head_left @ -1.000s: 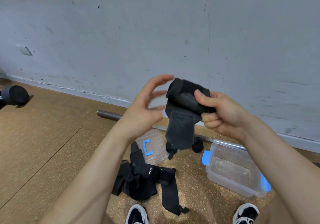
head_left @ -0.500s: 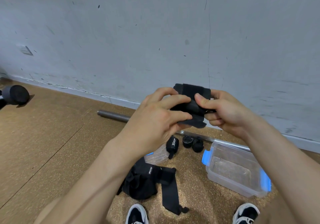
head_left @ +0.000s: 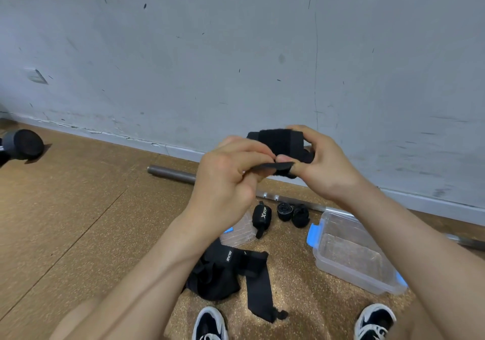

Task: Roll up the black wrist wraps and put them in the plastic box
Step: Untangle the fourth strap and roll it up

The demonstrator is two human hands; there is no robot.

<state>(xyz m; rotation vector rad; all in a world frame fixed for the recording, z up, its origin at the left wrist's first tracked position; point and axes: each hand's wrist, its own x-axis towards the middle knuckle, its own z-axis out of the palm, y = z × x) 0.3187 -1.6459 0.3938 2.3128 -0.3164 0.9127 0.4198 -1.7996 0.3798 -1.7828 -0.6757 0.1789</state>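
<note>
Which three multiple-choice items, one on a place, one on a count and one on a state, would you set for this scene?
1. Where does the plastic box stand?
A. On the floor, near the right shoe.
B. On a shelf.
C. On the person's lap.

2. How many small black rolls lie on the floor left of the box?
A. One.
B. Three.
C. Six.

3. What holds the wrist wrap?
A. Nothing.
B. One hand alone.
C. Both hands.

Key: 1 A, it sits on the floor by that shoe; 2 B, three rolls show there; 3 C, left hand and right hand both grip it.
</note>
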